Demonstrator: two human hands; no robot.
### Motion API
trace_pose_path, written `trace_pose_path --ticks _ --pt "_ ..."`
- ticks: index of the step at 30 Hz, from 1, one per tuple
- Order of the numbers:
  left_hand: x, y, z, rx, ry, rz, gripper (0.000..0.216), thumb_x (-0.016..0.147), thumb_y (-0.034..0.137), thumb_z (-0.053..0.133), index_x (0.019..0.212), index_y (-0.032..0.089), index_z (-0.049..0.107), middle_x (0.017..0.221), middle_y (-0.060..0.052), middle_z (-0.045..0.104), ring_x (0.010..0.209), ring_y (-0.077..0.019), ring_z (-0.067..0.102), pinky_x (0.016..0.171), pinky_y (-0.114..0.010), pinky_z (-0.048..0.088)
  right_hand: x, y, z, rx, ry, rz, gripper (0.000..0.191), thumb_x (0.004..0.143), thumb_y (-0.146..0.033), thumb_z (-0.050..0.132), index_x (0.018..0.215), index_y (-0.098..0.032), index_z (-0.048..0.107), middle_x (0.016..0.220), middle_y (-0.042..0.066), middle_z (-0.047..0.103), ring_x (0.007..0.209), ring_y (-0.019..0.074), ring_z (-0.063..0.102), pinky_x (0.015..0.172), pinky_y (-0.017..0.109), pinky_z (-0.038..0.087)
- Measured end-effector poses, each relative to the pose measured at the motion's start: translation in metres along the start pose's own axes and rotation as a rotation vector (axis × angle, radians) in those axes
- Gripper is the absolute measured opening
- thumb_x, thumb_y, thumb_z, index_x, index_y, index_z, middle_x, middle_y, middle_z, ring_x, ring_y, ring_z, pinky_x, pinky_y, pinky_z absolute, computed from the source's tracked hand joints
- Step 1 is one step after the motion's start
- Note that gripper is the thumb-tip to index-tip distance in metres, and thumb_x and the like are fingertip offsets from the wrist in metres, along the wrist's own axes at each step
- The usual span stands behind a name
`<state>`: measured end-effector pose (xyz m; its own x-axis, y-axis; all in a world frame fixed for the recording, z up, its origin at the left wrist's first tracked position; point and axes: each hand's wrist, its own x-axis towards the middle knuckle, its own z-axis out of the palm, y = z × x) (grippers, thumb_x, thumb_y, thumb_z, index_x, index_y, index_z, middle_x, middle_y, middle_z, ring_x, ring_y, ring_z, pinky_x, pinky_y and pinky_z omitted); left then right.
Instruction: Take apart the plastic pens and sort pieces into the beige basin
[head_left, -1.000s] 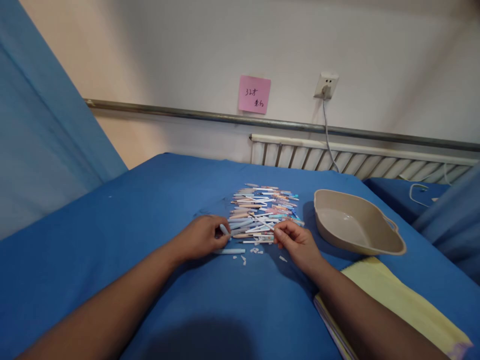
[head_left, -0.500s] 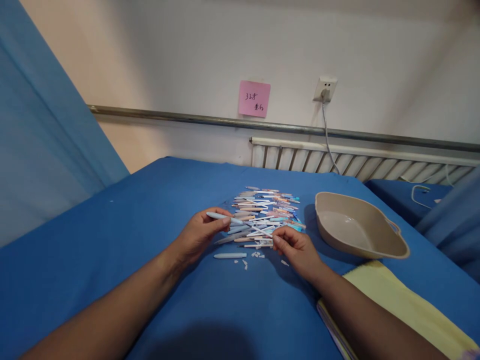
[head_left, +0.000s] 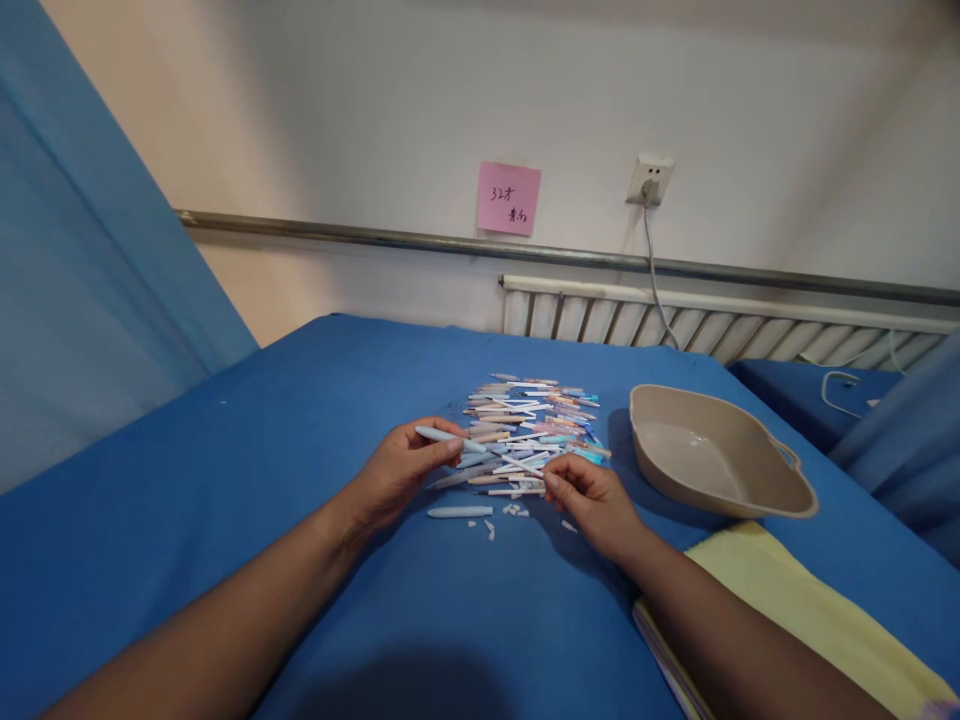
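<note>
A pile of pen parts, pale blue, pink and white barrels and thin refills, lies on the blue cloth in front of me. My left hand pinches a pale blue pen barrel just left of the pile, holding it level above the cloth. My right hand rests at the pile's near right edge with fingers curled on a thin white refill. Another pale blue barrel and small white bits lie on the cloth between my hands.
A beige oval basin stands to the right of the pile. A yellow cloth lies under my right forearm. Behind are a wall with a pink note, a socket with cable and a radiator.
My left hand has picked a pale blue barrel out of the pile and lifted it. The right hand has barely shifted at the pile's edge.
</note>
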<state>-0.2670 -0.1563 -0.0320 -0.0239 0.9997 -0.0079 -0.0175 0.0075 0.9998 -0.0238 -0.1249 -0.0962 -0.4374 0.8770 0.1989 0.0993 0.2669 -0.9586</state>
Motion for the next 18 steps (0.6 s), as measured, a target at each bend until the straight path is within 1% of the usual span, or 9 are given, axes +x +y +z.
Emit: trace_pose_path --ticks 6,9,12,14,16,18 --pt "0.000 -0.005 -0.002 0.091 -0.046 0.002 0.024 0.068 0.032 0.073 0.083 0.015 0.066 0.065 -0.001 0.061 0.061 -0.0129 0.055 0.060 -0.025 0.042 -0.001 -0.002 0.001 -0.029 0.011 -0.018 0.021 0.085 -0.037 0.052 0.079 -0.018 0.060 0.062 -0.001 0.056 0.055 0.0106 0.047 0.051 0.022 0.036" --pt "-0.001 -0.006 -0.001 0.175 -0.065 -0.008 0.027 0.068 0.034 0.074 0.086 0.015 0.067 0.069 -0.002 0.064 0.062 -0.0133 0.057 0.058 -0.024 0.043 -0.002 -0.005 0.001 -0.088 0.054 -0.049 0.020 0.084 -0.036 0.054 0.078 -0.018 0.062 0.064 -0.001 0.058 0.056 0.0113 0.048 0.052 0.022 0.037" --pt "-0.003 -0.005 0.003 0.276 -0.117 -0.036 0.029 0.067 0.036 0.075 0.085 0.014 0.068 0.069 -0.003 0.065 0.060 -0.0132 0.057 0.056 -0.024 0.042 -0.003 -0.011 0.000 -0.163 0.116 -0.121 0.018 0.083 -0.034 0.056 0.078 -0.019 0.064 0.070 0.000 0.061 0.062 0.0125 0.051 0.057 0.023 0.039" --pt "-0.005 -0.004 0.007 0.327 -0.160 -0.046 0.029 0.067 0.036 0.074 0.085 0.014 0.068 0.071 -0.003 0.066 0.061 -0.0137 0.058 0.056 -0.024 0.043 -0.005 -0.016 0.000 -0.196 0.141 -0.164 0.017 0.083 -0.032 0.056 0.078 -0.019 0.065 0.072 0.001 0.061 0.062 0.0127 0.051 0.057 0.023 0.039" --pt "-0.007 -0.005 0.010 0.355 -0.198 -0.048 0.029 0.068 0.036 0.073 0.085 0.014 0.068 0.073 -0.004 0.067 0.062 -0.0137 0.058 0.057 -0.024 0.043 -0.006 -0.020 0.001 -0.209 0.142 -0.185 0.015 0.083 -0.031 0.056 0.078 -0.020 0.065 0.072 0.001 0.061 0.062 0.0126 0.051 0.057 0.023 0.038" --pt "-0.009 -0.006 0.014 0.356 -0.237 -0.050 0.028 0.070 0.036 0.072 0.086 0.014 0.067 0.072 -0.003 0.067 0.061 -0.0130 0.058 0.057 -0.024 0.043 -0.007 -0.023 0.002 -0.223 0.116 -0.194 0.014 0.084 -0.029 0.056 0.079 -0.020 0.065 0.072 0.001 0.061 0.063 0.0129 0.052 0.058 0.023 0.038"
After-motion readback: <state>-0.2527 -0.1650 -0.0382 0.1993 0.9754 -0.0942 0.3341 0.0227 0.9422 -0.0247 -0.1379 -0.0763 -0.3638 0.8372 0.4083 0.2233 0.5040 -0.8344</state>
